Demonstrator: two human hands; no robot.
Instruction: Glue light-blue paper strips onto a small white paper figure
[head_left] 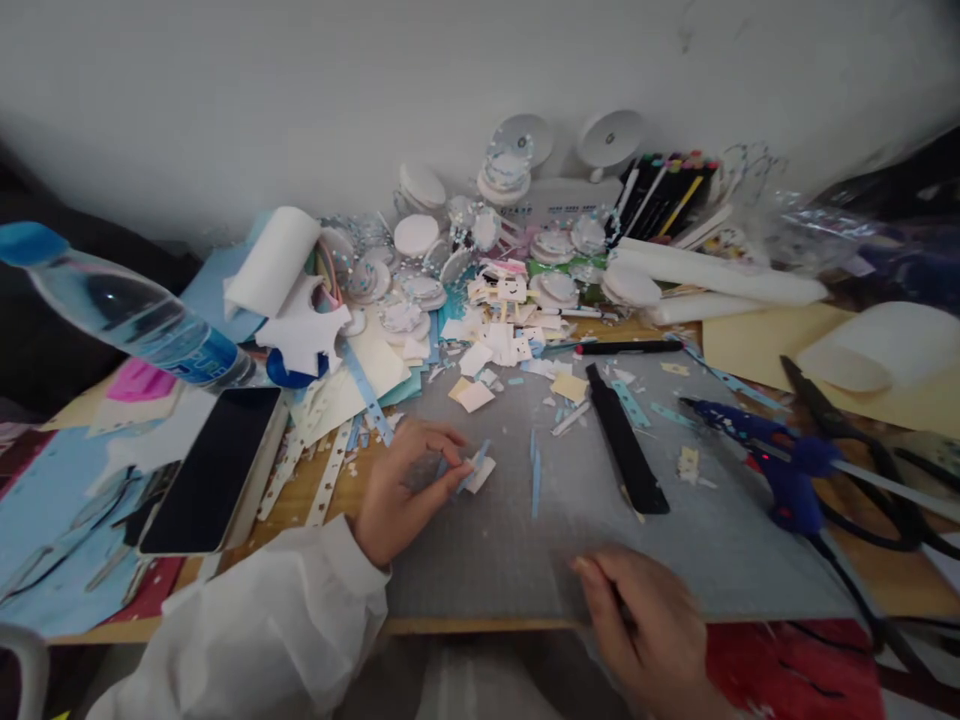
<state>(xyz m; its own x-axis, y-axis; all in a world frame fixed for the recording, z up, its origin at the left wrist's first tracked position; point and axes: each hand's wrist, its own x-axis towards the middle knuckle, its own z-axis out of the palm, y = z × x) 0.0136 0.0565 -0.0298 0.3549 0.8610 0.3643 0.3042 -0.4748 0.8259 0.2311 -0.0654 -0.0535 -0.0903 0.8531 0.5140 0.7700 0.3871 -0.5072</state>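
My left hand (409,485) is over the left part of the grey cutting mat (480,560), thumb and forefinger closed on a small white piece of paper (481,475). A bit of blue paper shows beside those fingertips. Near the mat's front edge, my right hand (649,620) is curled with the fingers pinched together, slightly blurred; what it holds, if anything, is hidden. Thin blue paper strips (535,480) lie on the mat between the hands. A black cutter-like tool (626,440) rests beyond the right hand.
On the right are a blue glue gun (784,470), black scissors (855,430) and a red-tipped pen (630,348). Paper scraps and small card pieces (510,340) crowd the back. To the left are a phone (214,470) and a water bottle (142,315).
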